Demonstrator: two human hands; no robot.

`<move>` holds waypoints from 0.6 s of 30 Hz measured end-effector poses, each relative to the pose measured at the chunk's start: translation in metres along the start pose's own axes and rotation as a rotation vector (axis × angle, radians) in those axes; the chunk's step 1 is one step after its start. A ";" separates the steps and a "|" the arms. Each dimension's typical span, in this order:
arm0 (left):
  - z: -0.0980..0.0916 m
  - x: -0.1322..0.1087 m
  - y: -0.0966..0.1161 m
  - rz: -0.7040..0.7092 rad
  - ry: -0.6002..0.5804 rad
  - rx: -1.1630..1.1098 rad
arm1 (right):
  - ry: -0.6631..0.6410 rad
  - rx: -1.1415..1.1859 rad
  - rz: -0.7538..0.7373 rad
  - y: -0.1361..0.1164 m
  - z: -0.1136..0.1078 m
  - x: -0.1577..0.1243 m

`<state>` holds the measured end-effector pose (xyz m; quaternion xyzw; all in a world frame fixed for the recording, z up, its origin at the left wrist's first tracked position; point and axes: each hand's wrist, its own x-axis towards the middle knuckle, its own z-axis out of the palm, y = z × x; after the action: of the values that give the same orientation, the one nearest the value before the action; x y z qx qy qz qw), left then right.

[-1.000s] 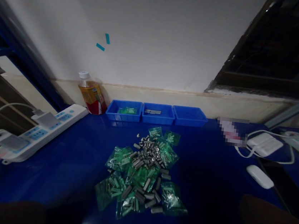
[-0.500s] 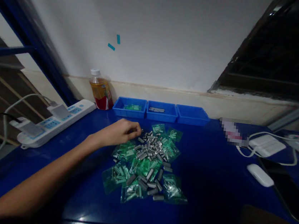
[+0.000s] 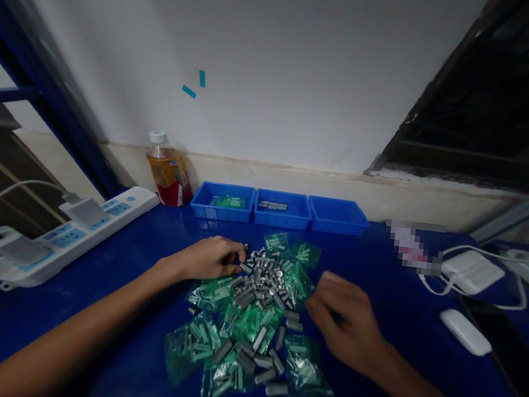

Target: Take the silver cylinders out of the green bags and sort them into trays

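Left hand (image 3: 212, 257) at the left edge of a heap of small silver metal pieces (image 3: 264, 281), fingers curled, grip unclear, translucent green plastic bags (image 3: 250, 323) among the pieces, blurred right hand (image 3: 346, 322) newly beside the heap's right, fingers bent, hold unclear

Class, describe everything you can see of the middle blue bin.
The middle blue bin is rectangular, open-topped and plastic-looking, with low sides. It stands upright on the blue table between the left bin and the right bin, so close that contact cannot be told. A few slim grey metal-looking rods lie inside, left of its centre. Neither the left hand nor the right hand touches it.
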<state>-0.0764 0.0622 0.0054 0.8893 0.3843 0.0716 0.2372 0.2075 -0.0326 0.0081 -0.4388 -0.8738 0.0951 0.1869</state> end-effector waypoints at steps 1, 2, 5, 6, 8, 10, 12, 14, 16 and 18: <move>0.001 0.000 -0.001 0.007 0.008 -0.011 | 0.032 0.034 -0.028 0.000 0.005 0.000; 0.002 -0.001 -0.002 0.011 0.015 -0.024 | 0.061 0.067 -0.063 0.000 0.010 0.000; 0.007 -0.002 -0.005 -0.013 0.051 -0.059 | 0.102 0.115 -0.123 0.001 0.018 0.002; 0.009 -0.002 -0.007 -0.032 0.067 -0.066 | 0.114 0.113 -0.117 0.002 0.017 0.003; 0.013 -0.002 -0.010 -0.066 0.099 -0.082 | 0.148 0.098 -0.084 0.006 0.012 0.005; 0.016 -0.002 -0.014 -0.076 0.123 -0.100 | 0.162 0.062 -0.027 0.012 0.005 0.005; 0.018 -0.001 -0.017 -0.066 0.144 -0.104 | 0.162 0.011 0.053 0.020 -0.001 0.003; 0.019 -0.001 -0.018 -0.052 0.154 -0.096 | 0.169 -0.028 0.122 0.028 -0.004 -0.001; 0.019 -0.001 -0.019 -0.045 0.160 -0.092 | 0.178 -0.058 0.149 0.034 -0.004 -0.005; 0.018 -0.001 -0.018 -0.053 0.176 -0.100 | 0.182 -0.076 0.145 0.038 -0.001 -0.005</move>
<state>-0.0833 0.0660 -0.0193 0.8561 0.4231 0.1621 0.2487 0.2383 -0.0143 -0.0051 -0.5143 -0.8223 0.0348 0.2413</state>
